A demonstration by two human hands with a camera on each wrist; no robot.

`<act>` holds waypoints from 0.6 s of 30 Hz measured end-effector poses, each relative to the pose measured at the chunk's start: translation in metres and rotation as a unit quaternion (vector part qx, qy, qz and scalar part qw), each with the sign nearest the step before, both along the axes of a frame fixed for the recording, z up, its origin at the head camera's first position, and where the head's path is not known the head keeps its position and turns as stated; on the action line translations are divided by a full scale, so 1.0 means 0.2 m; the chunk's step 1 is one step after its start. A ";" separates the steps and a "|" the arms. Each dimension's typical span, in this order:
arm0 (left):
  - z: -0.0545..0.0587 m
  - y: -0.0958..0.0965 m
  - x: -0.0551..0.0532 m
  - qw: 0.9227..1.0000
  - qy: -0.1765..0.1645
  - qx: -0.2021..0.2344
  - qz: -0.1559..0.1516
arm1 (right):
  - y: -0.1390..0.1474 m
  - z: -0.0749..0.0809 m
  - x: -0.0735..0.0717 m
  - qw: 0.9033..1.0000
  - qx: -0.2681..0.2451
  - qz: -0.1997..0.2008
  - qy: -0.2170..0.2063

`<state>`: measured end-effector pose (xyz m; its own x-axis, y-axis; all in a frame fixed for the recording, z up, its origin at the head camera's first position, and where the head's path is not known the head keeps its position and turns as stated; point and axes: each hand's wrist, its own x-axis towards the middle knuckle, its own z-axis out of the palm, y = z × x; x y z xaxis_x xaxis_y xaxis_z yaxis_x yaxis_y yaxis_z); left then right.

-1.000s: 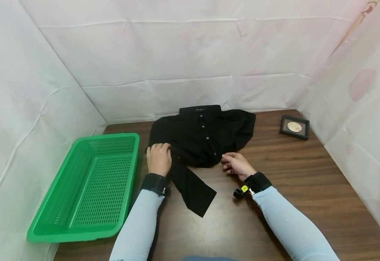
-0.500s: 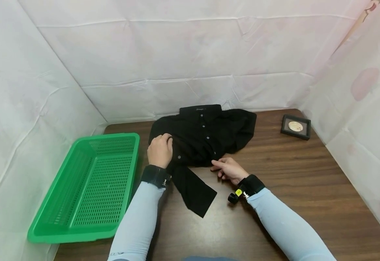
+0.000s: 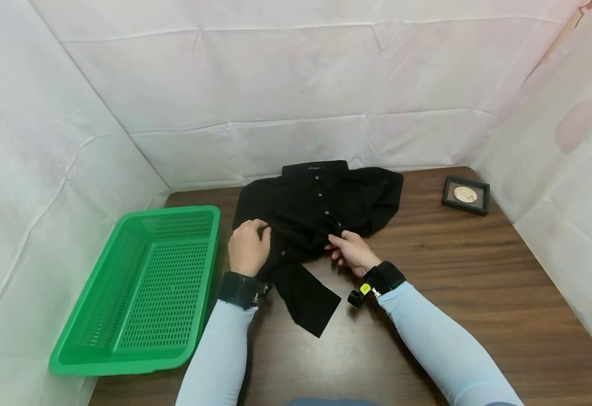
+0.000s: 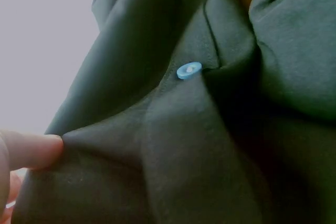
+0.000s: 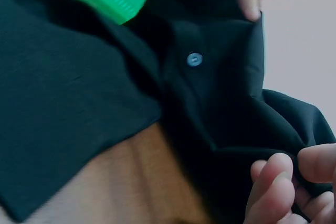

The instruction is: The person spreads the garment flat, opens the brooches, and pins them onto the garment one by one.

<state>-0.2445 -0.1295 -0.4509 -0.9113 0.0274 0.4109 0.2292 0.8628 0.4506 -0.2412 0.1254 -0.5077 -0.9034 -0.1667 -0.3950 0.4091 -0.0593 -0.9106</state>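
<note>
A black button-up shirt (image 3: 301, 206) lies on the wooden table, collar toward the back wall, one sleeve (image 3: 308, 299) stretched toward the front. My left hand (image 3: 249, 248) pinches the cloth at the shirt's left side; in the left wrist view, its thumb (image 4: 44, 150) presses on the raised fabric edge. At the lower front hem, my right hand (image 3: 352, 252) pinches the cloth between thumb and fingers. The right wrist view shows this grip close up, with fingertips (image 5: 275, 182) around a fold. Two blue-looking buttons show in the left wrist view, the nearer button (image 4: 189, 70) beside a crease.
A green plastic basket (image 3: 206, 293) stands left of my left forearm. At the back right of the table (image 3: 458, 293) lies a small black frame (image 3: 481, 206) with a round pale disc inside. White sheeting (image 3: 296, 73) hangs at the back and both sides.
My right hand has moved left from beside the shirt to its front hem and now pinches it. My left hand shifted forward, then back, keeping hold of the cloth.
</note>
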 end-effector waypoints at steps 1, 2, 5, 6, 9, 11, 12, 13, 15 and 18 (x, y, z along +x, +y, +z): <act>0.00 0.00 0.01 1.000 0.008 -0.001 -0.001 | 0.00 0.02 -0.01 1.000 -0.002 0.001 0.005; 0.01 0.00 0.02 1.000 0.017 -0.001 -0.003 | 0.01 0.03 -0.02 1.000 -0.004 0.002 0.011; 0.04 0.01 0.05 0.999 0.047 0.001 -0.012 | 0.02 0.07 -0.05 1.000 -0.004 -0.003 0.021; 0.05 0.01 0.06 0.998 0.058 0.003 -0.017 | 0.03 0.07 -0.06 1.000 -0.003 -0.003 0.025; 0.11 0.05 0.08 0.995 0.088 0.026 -0.041 | 0.05 0.09 -0.08 1.000 -0.001 -0.005 0.030; 0.15 0.08 0.11 0.991 0.097 0.058 -0.068 | 0.05 0.09 -0.08 0.999 -0.002 -0.001 0.033; 0.17 0.10 0.12 0.988 0.098 0.077 -0.086 | 0.06 0.09 -0.09 0.999 -0.002 0.000 0.034; 0.19 0.12 0.14 0.985 0.096 0.098 -0.104 | 0.06 0.09 -0.09 0.999 -0.001 0.001 0.035; 0.23 0.16 0.17 0.977 0.087 0.136 -0.138 | 0.06 0.09 -0.09 0.999 0.000 0.003 0.036; 0.25 0.21 0.23 0.965 0.068 0.177 -0.180 | 0.06 0.08 -0.10 0.999 0.003 0.005 0.041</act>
<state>-0.1986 -0.0867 -0.4007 -0.8062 0.1689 0.5670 0.5630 0.5135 0.6475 -0.2603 0.1374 -0.4909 -0.9309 -0.1738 -0.3212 0.3342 -0.0508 -0.9411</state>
